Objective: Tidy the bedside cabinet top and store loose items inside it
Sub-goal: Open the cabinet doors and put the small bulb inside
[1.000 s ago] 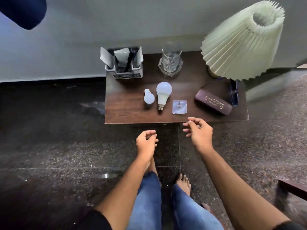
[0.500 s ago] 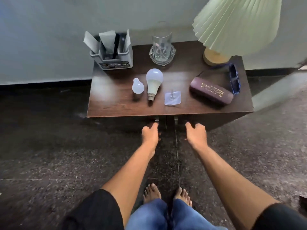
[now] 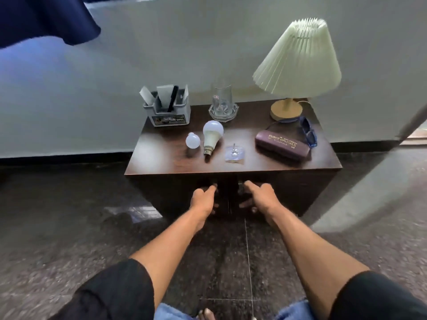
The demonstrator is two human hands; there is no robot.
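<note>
The dark wooden bedside cabinet (image 3: 159,158) stands against the wall. On its top lie a small white bulb (image 3: 193,140), a larger white bulb (image 3: 212,137), a clear adhesive hook (image 3: 234,154), a maroon spectacle case (image 3: 282,145) and blue sunglasses (image 3: 308,132). My left hand (image 3: 204,199) and right hand (image 3: 260,197) are on the cabinet front just below the top edge, side by side. Their fingers curl at the two door handles in the middle. The handles are hidden under the fingers.
At the back of the top stand a grey organiser (image 3: 167,110) with papers and a pen, a drinking glass in a glass dish (image 3: 223,106) and a lamp (image 3: 298,58) with a pleated shade. Dark speckled floor surrounds the cabinet. A blue cloth (image 3: 46,17) hangs at the upper left.
My view has dropped lower and closer to the cabinet front. Both hands have moved forward from below the top edge onto the door handles.
</note>
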